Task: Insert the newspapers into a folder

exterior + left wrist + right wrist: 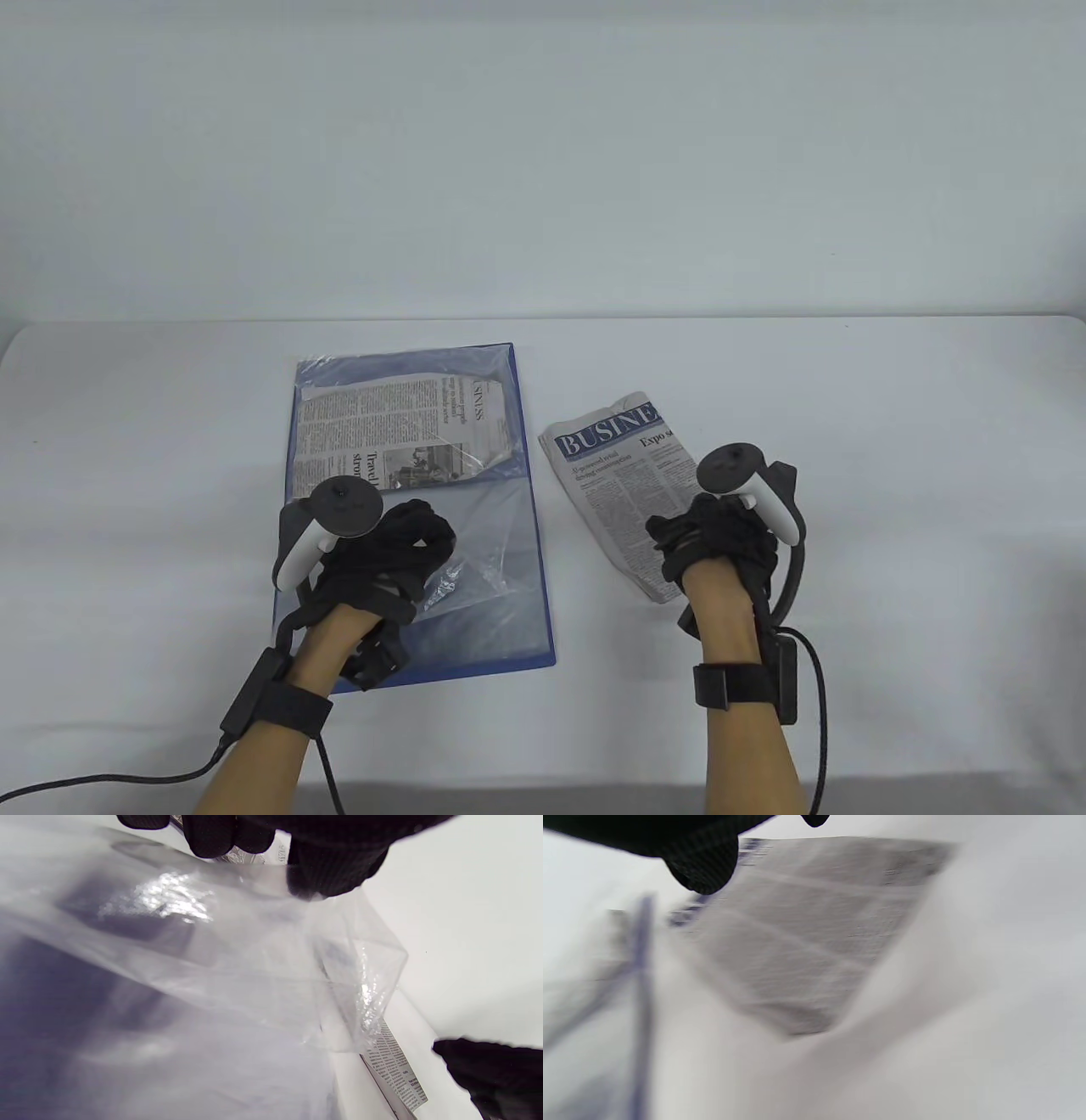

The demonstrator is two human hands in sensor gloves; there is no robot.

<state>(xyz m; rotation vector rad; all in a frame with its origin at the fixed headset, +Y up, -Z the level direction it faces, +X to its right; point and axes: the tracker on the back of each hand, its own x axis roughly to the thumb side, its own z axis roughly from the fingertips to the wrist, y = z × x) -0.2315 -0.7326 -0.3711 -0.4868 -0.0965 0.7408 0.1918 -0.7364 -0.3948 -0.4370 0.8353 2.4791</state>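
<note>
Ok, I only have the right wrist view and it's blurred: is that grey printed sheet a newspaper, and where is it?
Observer: Yes. The table view shows a folded newspaper on the table, right of the folder, with the right hand at its near end.
Operator: Anything in the folder?
Observer: One inserted newspaper, under the clear cover, at the far end.
Operator: And the other hand?
Observer: The left hand pinches the clear cover's edge, lifting it.
</note>
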